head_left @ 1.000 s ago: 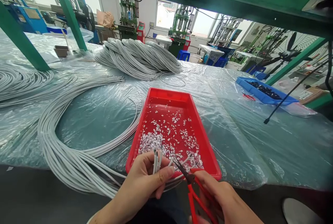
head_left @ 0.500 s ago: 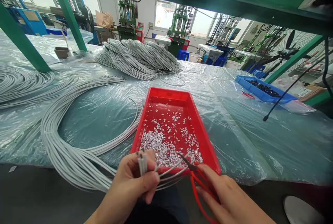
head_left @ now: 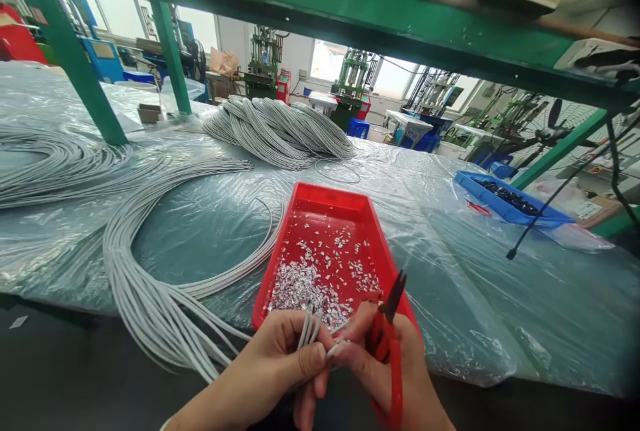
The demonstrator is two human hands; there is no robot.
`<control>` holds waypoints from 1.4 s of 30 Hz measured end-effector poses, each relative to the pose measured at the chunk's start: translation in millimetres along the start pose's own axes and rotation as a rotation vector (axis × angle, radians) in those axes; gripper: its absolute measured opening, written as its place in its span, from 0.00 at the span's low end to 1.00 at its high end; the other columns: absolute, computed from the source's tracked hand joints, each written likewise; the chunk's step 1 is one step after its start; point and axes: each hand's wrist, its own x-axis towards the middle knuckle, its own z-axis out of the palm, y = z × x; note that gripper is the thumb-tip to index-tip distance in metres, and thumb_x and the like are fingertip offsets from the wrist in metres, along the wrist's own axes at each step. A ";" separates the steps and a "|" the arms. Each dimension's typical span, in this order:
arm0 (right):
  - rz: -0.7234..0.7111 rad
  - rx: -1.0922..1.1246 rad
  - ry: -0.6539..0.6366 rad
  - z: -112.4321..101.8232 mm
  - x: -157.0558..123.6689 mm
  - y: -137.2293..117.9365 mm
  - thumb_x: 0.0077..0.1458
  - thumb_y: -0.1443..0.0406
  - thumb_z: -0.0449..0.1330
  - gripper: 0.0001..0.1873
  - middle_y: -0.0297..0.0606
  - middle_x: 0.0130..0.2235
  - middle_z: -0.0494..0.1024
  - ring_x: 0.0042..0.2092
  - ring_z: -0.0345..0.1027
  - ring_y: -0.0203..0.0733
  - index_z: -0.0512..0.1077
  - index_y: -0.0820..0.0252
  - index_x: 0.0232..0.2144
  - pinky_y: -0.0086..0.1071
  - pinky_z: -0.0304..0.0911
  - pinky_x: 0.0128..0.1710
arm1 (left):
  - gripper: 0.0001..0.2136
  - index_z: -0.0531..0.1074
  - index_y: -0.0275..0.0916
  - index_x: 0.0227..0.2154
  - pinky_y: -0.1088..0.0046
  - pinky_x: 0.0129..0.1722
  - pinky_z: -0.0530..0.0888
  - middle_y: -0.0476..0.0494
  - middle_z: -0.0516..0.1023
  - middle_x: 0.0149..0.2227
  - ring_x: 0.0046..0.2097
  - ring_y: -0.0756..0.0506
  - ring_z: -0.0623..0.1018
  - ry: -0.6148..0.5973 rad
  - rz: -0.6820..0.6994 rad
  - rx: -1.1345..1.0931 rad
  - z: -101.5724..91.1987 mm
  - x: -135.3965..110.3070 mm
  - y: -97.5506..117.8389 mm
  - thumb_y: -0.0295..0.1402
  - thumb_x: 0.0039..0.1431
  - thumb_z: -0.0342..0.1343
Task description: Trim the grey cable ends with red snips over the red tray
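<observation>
Gray cable ends (head_left: 309, 328) stand in the left hand (head_left: 273, 354), pinched between thumb and fingers, tips leaning between 12 and 1 o'clock. One strand (head_left: 332, 351) slants from that thumb toward 2 o'clock, where the right hand (head_left: 410, 357) meets it with its fingertips, seemingly gripping; blur hides the exact tip. Both hands are equally near it. The right hand also clasps red-handled snips (head_left: 384, 337), blades aimed at 1 o'clock, apart from the strand. Beyond both hands, at 12 o'clock, lies the red tray (head_left: 330, 196) with silvery scraps (head_left: 295, 284). From the left hand, a cable coil (head_left: 120, 251) spreads toward 10 o'clock; a larger heap (head_left: 280, 129) sits farther off at 12.
</observation>
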 end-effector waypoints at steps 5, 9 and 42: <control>-0.222 -0.221 0.185 0.0 -10.2 5.3 0.46 0.68 0.64 0.06 0.26 0.19 0.68 0.20 0.61 0.31 0.71 0.57 0.21 0.22 0.57 0.20 | 0.16 0.69 0.34 0.26 0.88 0.11 0.60 0.52 0.72 0.19 0.14 0.57 0.69 0.055 0.015 0.067 -0.6 3.6 -1.2 0.44 0.47 0.63; -0.330 -0.283 0.193 0.5 -9.4 1.0 0.47 0.71 0.62 0.06 0.26 0.21 0.70 0.21 0.63 0.32 0.72 0.55 0.22 0.24 0.58 0.22 | 0.15 0.70 0.35 0.29 0.87 0.13 0.57 0.53 0.71 0.22 0.16 0.58 0.69 0.085 0.050 0.183 0.5 2.7 1.1 0.43 0.49 0.61; -0.092 -0.739 -0.385 -42.8 -11.3 -22.4 0.40 0.65 0.67 0.29 0.40 0.31 0.80 0.28 0.73 0.49 0.68 0.55 0.47 0.33 0.70 0.29 | 0.16 0.66 0.33 0.16 0.90 0.08 0.54 0.56 0.65 0.14 0.09 0.62 0.60 0.092 0.007 -0.266 -9.7 0.4 11.9 0.37 0.51 0.62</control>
